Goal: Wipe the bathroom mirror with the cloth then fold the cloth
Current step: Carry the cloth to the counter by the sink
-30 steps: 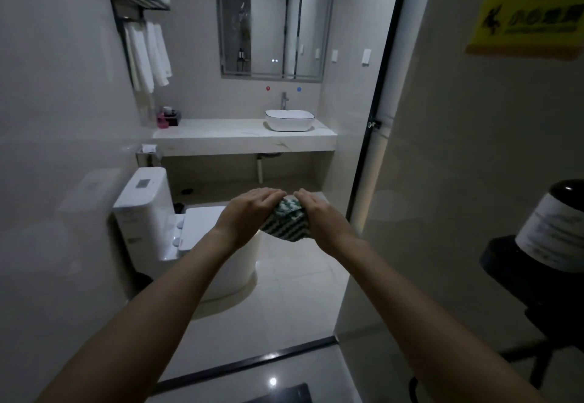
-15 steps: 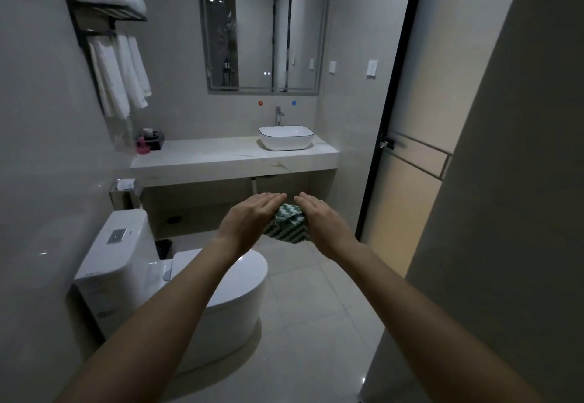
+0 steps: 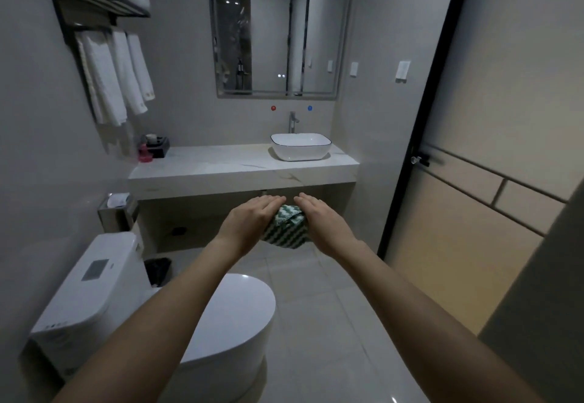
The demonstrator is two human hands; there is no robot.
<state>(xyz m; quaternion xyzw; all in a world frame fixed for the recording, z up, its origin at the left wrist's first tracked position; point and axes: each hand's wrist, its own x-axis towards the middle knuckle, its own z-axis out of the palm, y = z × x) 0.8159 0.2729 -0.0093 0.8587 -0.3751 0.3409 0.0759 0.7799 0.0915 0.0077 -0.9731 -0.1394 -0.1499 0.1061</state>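
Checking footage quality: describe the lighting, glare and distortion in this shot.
Head view: dim, grey light; ceiling spots reflect in the mirror and glint on the floor; wide-angle lens bows the door frame and stretches the forearms; the cloth between both hands stays sharp.

Both hands [image 3: 286, 222] hold bunched cloth [image 3: 287, 228].

No readable text anywhere in this view. The toilet tank [image 3: 88, 289] at 8 o'clock carries a dark panel on its lid and a strip of small marks along its front edge, both too blurred to make out. On the wall at 12 o'clock, just below the mirror [image 3: 278, 36], sit a red dot [image 3: 273, 108] and a blue dot [image 3: 309, 108], plain colour marks with no lettering on them.
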